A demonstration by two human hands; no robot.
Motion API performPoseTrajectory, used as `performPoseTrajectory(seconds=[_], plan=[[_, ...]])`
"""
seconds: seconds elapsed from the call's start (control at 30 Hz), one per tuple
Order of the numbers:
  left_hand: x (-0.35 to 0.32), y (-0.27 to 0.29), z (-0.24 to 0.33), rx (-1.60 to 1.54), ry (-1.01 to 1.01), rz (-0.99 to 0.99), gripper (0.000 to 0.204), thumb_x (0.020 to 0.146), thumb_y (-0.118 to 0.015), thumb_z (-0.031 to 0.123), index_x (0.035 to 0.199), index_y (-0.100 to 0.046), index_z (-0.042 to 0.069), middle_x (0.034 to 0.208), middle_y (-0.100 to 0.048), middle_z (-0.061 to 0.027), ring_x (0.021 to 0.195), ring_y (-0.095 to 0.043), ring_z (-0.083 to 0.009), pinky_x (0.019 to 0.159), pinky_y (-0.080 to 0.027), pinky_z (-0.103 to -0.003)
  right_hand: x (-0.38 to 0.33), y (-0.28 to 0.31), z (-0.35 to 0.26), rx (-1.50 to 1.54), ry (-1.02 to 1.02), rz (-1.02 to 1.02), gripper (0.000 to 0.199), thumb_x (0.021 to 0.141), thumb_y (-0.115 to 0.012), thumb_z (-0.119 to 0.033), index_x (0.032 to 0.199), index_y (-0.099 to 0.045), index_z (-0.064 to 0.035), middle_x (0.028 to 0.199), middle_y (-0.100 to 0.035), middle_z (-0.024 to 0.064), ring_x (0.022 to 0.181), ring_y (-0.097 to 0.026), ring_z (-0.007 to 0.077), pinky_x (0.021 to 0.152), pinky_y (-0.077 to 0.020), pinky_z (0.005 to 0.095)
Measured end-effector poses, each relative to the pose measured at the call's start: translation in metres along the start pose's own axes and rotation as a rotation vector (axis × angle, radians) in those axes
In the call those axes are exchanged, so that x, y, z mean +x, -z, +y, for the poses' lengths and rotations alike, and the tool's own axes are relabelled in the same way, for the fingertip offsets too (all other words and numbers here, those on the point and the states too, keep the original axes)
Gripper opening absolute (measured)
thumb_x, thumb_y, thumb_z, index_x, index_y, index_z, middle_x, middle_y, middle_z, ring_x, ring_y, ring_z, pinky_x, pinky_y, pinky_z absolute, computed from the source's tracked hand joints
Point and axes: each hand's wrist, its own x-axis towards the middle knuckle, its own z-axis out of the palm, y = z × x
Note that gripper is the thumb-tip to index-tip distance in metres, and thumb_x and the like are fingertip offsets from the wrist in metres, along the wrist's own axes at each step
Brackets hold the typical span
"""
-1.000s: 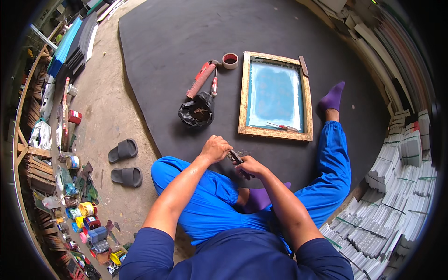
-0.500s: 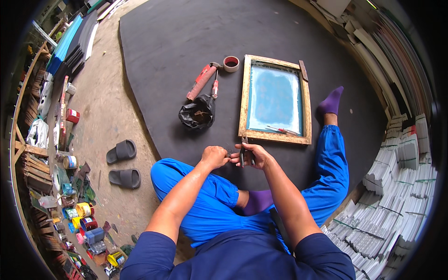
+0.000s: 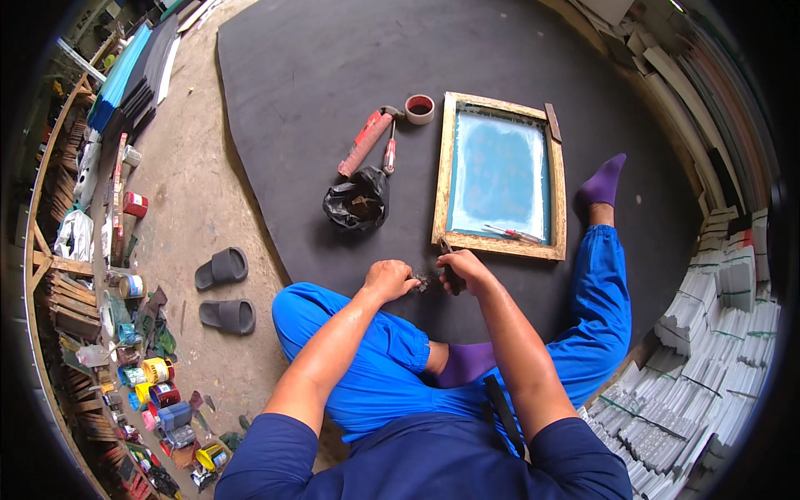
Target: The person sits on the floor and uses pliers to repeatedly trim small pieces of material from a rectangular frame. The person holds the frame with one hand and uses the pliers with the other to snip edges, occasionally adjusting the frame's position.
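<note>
1. We're on a workshop floor: a big dark grey rubber mat (image 3: 350,75) fills the upper centre of the frame, with bare concrete to its left.
2. Left edge is cluttered with wooden racks and small paint tins (image 3: 158,379); white stacked bundles (image 3: 725,333) line the right edge. Two grey slippers (image 3: 223,292) sit on the concrete, centre left.
3. The person sits cross-legged in blue clothes, purple socks, lower centre.
4. Centre frame, the right hand (image 3: 467,268) is clenched around a small dark hand tool (image 3: 448,268). Its long axis runs roughly top to bottom of the frame, its upper end touching the lower left corner of the wooden screen-printing frame with pale blue mesh (image 3: 500,175).
5. The left hand (image 3: 390,279) is curled just left of the tool; what it pinches, I cannot tell. A small dark bit (image 3: 423,282) lies between the two hands.
6. Above the left hand: a crumpled black plastic bag (image 3: 358,200), a red-handled tool (image 3: 365,142), a red screwdriver (image 3: 389,154), a brown tape roll (image 3: 419,108).
</note>
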Motion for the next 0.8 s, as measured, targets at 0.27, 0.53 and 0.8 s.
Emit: performPoseTrajectory(seconds=[0.27,0.53,0.8], plan=[[0.006,-0.003,0.001,-0.033,-0.013,0.024,0.03,0.084,-0.074,0.042,0.085,-0.078,0.012,0.088,-0.074,-0.0079,0.087,-0.071,-0.0278,0.077,-0.056,-0.041,0.006,0.0,0.003,-0.489,0.13,0.215,0.03,0.091,-0.055,-0.019,0.091,-0.062,0.0097,0.073,-0.067,0.0242,0.054,-0.067,0.031,0.048,-0.053,0.0435],[0.003,-0.005,0.0,-0.093,0.019,0.125,0.023,0.084,-0.076,0.035,0.093,-0.077,0.013,0.095,-0.073,-0.0058,0.09,-0.07,-0.0273,0.078,-0.056,-0.041,0.002,-0.026,0.035,-0.671,0.327,0.54,0.033,0.089,-0.056,-0.026,0.102,-0.065,0.0028,0.098,-0.067,0.0338,0.099,-0.064,0.0501,0.091,-0.0497,0.0563],[0.009,-0.006,0.003,-0.15,-0.239,0.373,0.019,0.084,-0.073,0.018,0.102,-0.076,0.016,0.101,-0.074,-0.0032,0.091,-0.07,-0.0247,0.078,-0.056,-0.039,-0.024,-0.03,0.053,-0.774,0.37,0.235,0.031,0.083,-0.06,-0.021,0.106,-0.069,-0.0012,0.098,-0.069,0.0294,0.098,-0.066,0.0455,0.091,-0.0516,0.0521]])
